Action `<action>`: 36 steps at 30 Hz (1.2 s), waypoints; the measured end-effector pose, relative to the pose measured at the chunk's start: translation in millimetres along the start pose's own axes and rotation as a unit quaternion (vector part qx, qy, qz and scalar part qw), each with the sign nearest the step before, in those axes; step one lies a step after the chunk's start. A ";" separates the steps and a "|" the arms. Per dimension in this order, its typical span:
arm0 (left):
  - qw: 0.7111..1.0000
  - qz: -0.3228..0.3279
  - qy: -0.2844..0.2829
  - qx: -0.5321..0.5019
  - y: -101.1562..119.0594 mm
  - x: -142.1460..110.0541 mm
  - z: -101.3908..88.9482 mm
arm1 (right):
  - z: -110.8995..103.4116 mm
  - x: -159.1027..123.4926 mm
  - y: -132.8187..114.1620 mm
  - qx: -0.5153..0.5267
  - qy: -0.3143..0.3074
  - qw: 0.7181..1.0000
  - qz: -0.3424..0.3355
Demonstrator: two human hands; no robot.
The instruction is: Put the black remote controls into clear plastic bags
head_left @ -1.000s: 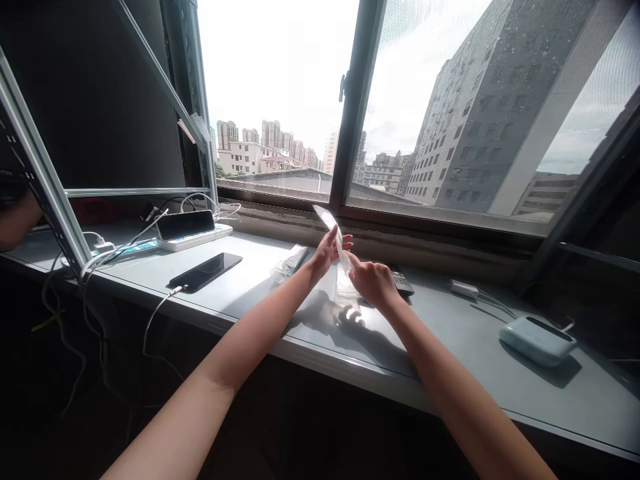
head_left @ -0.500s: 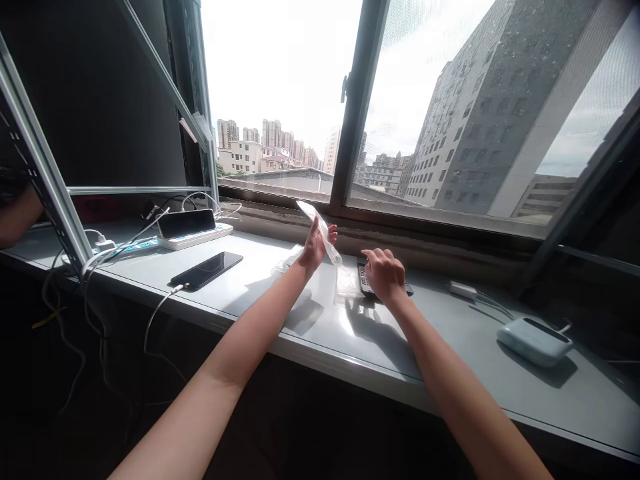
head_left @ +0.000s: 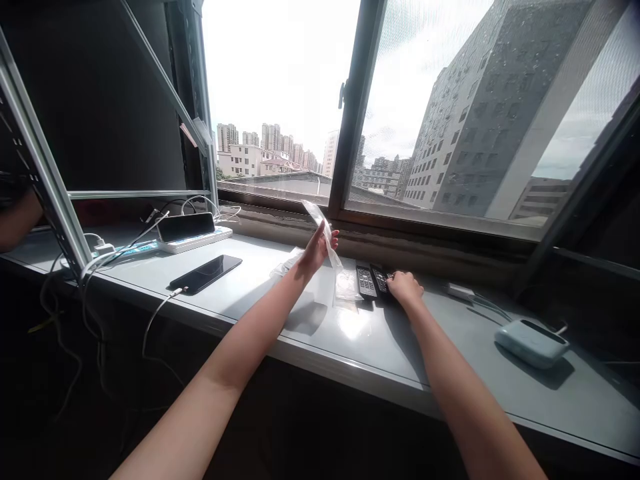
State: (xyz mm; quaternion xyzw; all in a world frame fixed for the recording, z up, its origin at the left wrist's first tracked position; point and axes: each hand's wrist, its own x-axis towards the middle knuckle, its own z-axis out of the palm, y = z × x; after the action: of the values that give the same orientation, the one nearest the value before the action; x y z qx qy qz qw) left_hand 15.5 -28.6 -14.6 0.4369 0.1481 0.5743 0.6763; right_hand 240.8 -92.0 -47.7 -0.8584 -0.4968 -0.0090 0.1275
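Note:
My left hand [head_left: 315, 253] holds a clear plastic bag [head_left: 332, 255] between thumb and fingers, its top end standing above the hand. To the right, my right hand [head_left: 405, 288] has its fingers closed at the right edge of a black remote control [head_left: 381, 279] on the desk; the palm side is hidden. Beside that remote, on its left, lies another remote control [head_left: 367, 283] with rows of buttons. Clear plastic packaging [head_left: 346, 285] lies flat against its left side. Behind my left wrist is crumpled clear plastic [head_left: 286, 263].
A black phone [head_left: 206, 273] with a white cable lies on the left. Behind it another dark phone [head_left: 185, 227] leans by a power strip [head_left: 200, 238]. A pale blue box [head_left: 533, 343] and a white adapter [head_left: 461, 291] are on the right. Another person's arm [head_left: 20, 217] shows far left.
My right hand has moved right and down, from above the remotes to the right one's edge, uncovering both. My left hand keeps the bag, which has tilted slightly.

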 end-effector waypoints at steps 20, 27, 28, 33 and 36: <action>0.997 -0.023 0.062 -0.039 1.0 6.8 3.2 | -12.0 -11.8 1.7 0.058 0.015 0.998 0.013; 0.998 -0.017 0.056 -0.032 3.0 3.6 4.1 | -15.2 -12.1 -6.2 0.275 0.165 0.946 -0.049; 0.998 -0.017 0.056 -0.033 3.6 2.9 4.4 | -13.9 -10.3 -8.1 0.327 0.145 0.932 -0.053; 0.998 -0.018 0.048 -0.027 5.1 0.4 5.0 | -6.1 -7.8 -22.3 0.555 0.025 0.829 -0.063; 0.999 -0.014 0.044 -0.023 4.4 -0.3 4.5 | -7.5 -12.1 -29.5 0.646 -0.021 0.761 -0.058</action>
State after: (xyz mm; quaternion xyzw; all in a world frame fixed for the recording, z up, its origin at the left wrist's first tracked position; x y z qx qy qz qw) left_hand 15.8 -30.9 -8.7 0.3935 0.1704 0.5867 0.6870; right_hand 210.2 -90.1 -35.9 -0.5420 -0.4367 0.3248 0.6404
